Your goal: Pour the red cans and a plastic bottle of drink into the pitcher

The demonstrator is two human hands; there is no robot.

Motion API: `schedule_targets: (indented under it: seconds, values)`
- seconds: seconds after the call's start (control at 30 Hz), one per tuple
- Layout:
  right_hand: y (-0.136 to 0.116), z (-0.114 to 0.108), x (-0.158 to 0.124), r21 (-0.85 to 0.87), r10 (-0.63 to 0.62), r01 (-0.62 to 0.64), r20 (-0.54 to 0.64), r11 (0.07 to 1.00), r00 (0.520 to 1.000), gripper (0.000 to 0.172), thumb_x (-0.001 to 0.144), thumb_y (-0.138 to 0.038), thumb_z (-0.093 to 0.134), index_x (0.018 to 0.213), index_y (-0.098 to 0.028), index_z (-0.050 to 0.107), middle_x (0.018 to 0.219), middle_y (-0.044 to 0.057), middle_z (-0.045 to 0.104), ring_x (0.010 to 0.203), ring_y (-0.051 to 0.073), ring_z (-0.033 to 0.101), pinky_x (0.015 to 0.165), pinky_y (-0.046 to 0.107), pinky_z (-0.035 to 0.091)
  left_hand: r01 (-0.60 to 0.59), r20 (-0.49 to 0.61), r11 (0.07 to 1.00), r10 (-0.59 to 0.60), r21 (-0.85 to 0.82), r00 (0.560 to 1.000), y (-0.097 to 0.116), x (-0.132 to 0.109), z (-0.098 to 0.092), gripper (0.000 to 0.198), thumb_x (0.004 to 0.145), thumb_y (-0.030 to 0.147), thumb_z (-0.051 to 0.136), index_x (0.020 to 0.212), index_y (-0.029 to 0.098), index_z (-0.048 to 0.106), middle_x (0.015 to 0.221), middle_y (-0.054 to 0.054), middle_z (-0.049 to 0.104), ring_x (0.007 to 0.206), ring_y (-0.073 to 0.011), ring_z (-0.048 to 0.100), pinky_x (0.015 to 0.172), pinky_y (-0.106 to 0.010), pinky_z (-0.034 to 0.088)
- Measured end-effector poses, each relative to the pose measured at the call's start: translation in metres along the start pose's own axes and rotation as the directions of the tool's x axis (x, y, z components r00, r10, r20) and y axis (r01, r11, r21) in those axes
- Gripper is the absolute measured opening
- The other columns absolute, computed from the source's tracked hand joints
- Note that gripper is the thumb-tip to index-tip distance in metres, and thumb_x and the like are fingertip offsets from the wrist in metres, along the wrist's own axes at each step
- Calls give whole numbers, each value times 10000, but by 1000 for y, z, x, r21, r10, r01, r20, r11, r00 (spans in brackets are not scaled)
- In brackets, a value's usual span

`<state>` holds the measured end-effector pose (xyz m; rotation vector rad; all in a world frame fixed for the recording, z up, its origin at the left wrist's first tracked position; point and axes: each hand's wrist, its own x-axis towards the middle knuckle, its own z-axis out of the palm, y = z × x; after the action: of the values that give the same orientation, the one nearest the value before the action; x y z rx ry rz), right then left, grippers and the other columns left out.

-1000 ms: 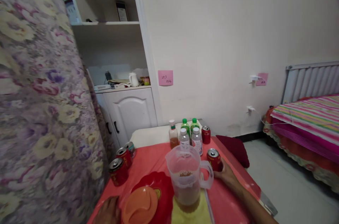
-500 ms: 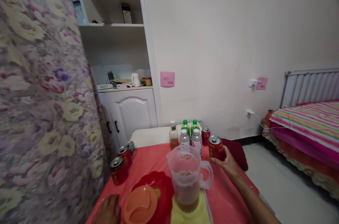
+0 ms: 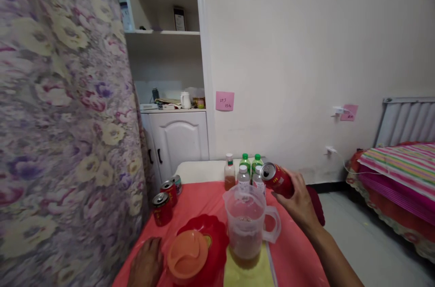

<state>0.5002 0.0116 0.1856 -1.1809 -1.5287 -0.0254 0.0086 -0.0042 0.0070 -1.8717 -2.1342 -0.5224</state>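
My right hand (image 3: 299,203) is wrapped round a red drink can (image 3: 276,179), tilted with its opened top pointing left toward the rim of a clear plastic pitcher (image 3: 249,228). The pitcher holds brownish liquid and stands on a yellow cloth (image 3: 249,273). My left hand (image 3: 147,264) lies flat on the red tablecloth (image 3: 197,203) at the lower left, next to an orange lid (image 3: 187,254) resting on a red plate (image 3: 212,237).
Several bottles (image 3: 244,173) stand at the table's far edge. Three cans (image 3: 162,208) sit at its left side by a floral curtain (image 3: 61,133). A white cupboard (image 3: 178,140) with shelves is behind; a bed (image 3: 397,174) with a striped cover is at the right.
My right hand lifted the red can from the table, carried it up and left, and tilted it toward the pitcher's rim. The view shifted a little leftward. My left hand stayed put.
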Motion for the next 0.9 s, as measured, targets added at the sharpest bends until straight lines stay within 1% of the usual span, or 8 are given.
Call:
schedule_targets:
  seconds: [0.1, 0.2, 0.3, 0.4, 0.5, 0.7, 0.9]
  values:
    - [0, 1, 0, -61, -69, 69, 1, 996, 998, 670, 754, -228, 655, 1383, -258, 428, 1268, 101, 550, 1193, 301, 513, 1049, 506, 438, -18, -12, 1000, 19, 18, 1000, 0, -1, 1, 400, 907, 197, 321, 1170, 132, 616, 1232, -148, 665, 1157, -242, 617, 1020, -370, 442]
    - [-1, 1, 0, -110, -119, 122, 30, 986, 992, 659, 751, -205, 667, 1370, -246, 442, 1259, 103, 549, 1176, 300, 505, 1033, 493, 443, -18, -6, 1000, 18, 23, 1000, 0, 0, 1, 400, 912, 193, 319, 1171, 128, 617, 1223, -144, 664, 1144, -244, 622, 1006, -365, 449]
    - [-3, 0, 0, -135, -160, 167, 60, 977, 985, 631, 764, -202, 665, 1358, -244, 456, 1259, 101, 553, 1160, 293, 510, 1015, 473, 449, -15, -4, 1000, 15, 17, 1000, 1, 0, 0, 387, 908, 186, 342, 1171, 120, 617, 1231, -150, 662, 1146, -253, 618, 1006, -377, 448]
    - [-4, -3, 0, -152, -203, 212, 72, 965, 976, 622, 791, -211, 642, 1375, -259, 435, 1308, 100, 549, 1189, 295, 505, 1025, 475, 429, -19, -17, 1000, 19, 12, 1000, 2, 0, -1, 373, 903, 173, 361, 1165, 123, 621, 1222, -146, 667, 1144, -251, 616, 1004, -377, 449]
    - [-5, -5, 0, -163, -241, 250, 74, 955, 968, 632, 793, -195, 617, 1389, -266, 418, 1313, 94, 562, 1202, 297, 502, 1020, 467, 423, -16, -19, 1000, 16, 15, 1000, 4, 0, -2, 365, 900, 162, 367, 1149, 126, 631, 1195, -137, 674, 1118, -247, 628, 987, -372, 458]
    - [-5, -6, -2, -177, -278, 292, 98, 940, 956, 666, 779, -156, 587, 1411, -258, 406, 1304, 96, 572, 1188, 297, 503, 1010, 462, 417, -12, -19, 999, 13, 48, 1000, 7, -1, -4, 377, 917, 161, 349, 1179, 119, 618, 1213, -133, 663, 1148, -241, 615, 1007, -359, 442]
    - [-5, -4, -3, -183, -289, 312, 139, 932, 947, 686, 767, -127, 561, 1422, -256, 402, 1328, 104, 552, 1188, 299, 502, 996, 471, 427, -19, -6, 999, 19, 42, 1000, 10, -3, -7, 357, 905, 154, 373, 1168, 124, 613, 1204, -132, 652, 1127, -244, 615, 985, -364, 456]
